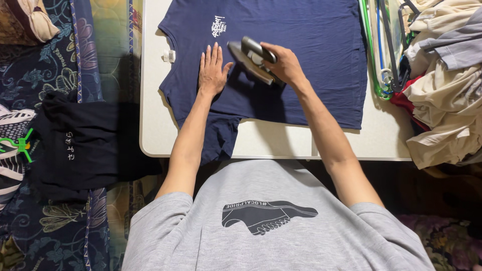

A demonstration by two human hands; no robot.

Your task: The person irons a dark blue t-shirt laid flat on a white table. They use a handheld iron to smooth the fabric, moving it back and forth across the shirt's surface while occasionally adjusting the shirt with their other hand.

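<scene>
White tabletop (pixel 150 100) carrying a navy T-shirt (pixel 311 60): right hand (pixel 283 62) closed around the iron (pixel 251 59), left hand (pixel 212 73) flat at its 9 o'clock, apparently near enough to scorch fingers.

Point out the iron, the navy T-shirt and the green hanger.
iron (pixel 251 60), head view, on its dark body beside the handle.
navy T-shirt (pixel 311 55), head view, on the flat chest area.
green hanger (pixel 21 145), head view, on its hook at the left edge.
</scene>
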